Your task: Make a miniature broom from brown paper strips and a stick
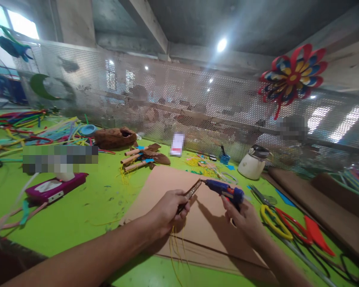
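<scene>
My left hand point(172, 205) is closed around a narrow brown strip-like piece point(194, 190), which points up to the right. Yellow strings point(176, 247) dangle below that hand. In my right hand point(242, 217) is a blue hot glue gun point(224, 189), its nozzle close to the far tip of the brown piece. Whether nozzle and piece touch, I cannot tell. Beneath both hands lies a stack of tan sheets point(167, 179). Beyond it rest several rolled tan pieces point(134, 159) with brown leaf shapes, blue bits and yellow strings.
Scissors with yellow and red handles point(277, 223) lie right, near brown sheet material point(317, 203). A white pot point(253, 162) stands behind. At left are a purple power strip point(60, 189) and colourful pipe cleaners point(56, 131). A perforated metal screen point(167, 99) borders the green table point(107, 207).
</scene>
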Demonstrator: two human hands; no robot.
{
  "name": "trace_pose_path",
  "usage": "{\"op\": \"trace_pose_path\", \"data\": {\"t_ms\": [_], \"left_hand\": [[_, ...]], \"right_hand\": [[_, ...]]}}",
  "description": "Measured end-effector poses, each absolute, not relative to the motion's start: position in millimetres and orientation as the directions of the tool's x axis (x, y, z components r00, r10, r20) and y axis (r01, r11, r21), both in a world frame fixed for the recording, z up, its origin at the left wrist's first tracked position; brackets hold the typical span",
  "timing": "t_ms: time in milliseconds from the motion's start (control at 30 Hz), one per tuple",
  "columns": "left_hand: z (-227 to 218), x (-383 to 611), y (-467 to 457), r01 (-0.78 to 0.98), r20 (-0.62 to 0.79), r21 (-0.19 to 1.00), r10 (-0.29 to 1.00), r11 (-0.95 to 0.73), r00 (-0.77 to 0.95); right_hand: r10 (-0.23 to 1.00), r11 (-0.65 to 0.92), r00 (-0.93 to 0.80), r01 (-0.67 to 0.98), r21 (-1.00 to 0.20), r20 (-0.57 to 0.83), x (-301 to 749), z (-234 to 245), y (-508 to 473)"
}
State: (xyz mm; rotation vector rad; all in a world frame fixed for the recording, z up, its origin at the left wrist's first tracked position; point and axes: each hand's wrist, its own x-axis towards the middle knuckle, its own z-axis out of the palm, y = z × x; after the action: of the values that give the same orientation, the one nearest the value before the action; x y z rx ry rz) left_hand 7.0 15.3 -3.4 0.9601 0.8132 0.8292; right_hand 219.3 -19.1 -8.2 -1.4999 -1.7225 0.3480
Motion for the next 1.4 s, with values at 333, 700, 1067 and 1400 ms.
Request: {"op": "trace_pose_path", "data": {"t_ms": [333, 700, 1067, 1400], "left_hand": [[-4, 5, 18, -0.242, -0.203, 0.912, 0.876, 0.331, 0.437], [-3, 5, 18, -0.251, -0.193, 0.909, 0.868, 0.334, 0.457], [2, 1, 17, -0.277, -0.191, 0.896, 0.863, 0.348, 0.467], [3, 1, 19, -0.269, -0.206, 0.898, 0.874, 0.348, 0.441]], "right_hand": [[0.866, 0.358, -0.016, 0.717, -0.599, 0.499, 208, -7, -25], [0.887, 0.314, 0.027, 0.697, -0.645, 0.461, 219, -9, -18], [0.889, 0.315, 0.010, 0.712, -0.628, 0.458, 206, -11, -30], [0.857, 0.390, -0.011, 0.669, -0.632, 0.516, 190, -8, -39]]}}
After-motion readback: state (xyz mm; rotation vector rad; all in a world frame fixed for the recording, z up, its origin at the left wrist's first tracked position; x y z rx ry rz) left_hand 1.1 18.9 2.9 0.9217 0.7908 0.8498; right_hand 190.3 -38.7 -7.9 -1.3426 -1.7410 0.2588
